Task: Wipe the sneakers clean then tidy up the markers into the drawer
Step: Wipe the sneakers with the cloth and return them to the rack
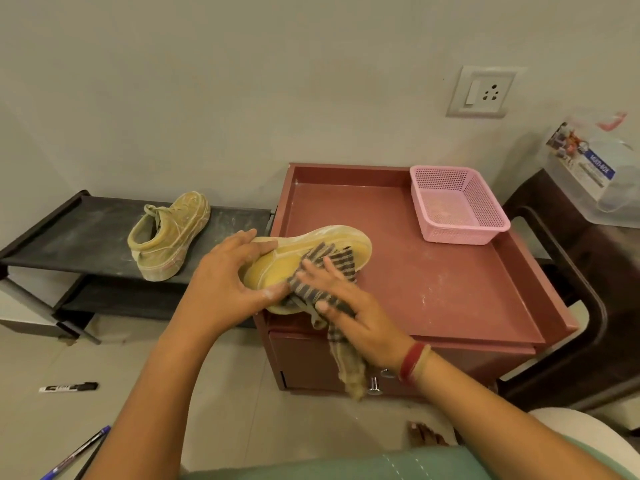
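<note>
A yellow sneaker lies on its side at the front left corner of the red cabinet top. My left hand grips its heel end. My right hand presses a striped cloth flat against the sneaker's side, and the cloth's tail hangs down over the cabinet front. A second dusty sneaker stands on the black shoe rack to the left. On the floor lie a black marker and, at the bottom left, a blue pen. The drawer knob shows below the cloth.
A pink mesh basket sits at the back right of the cabinet top. A dark stand with a clear plastic box is on the right. The wall with a socket is behind. White dust speckles the cabinet top.
</note>
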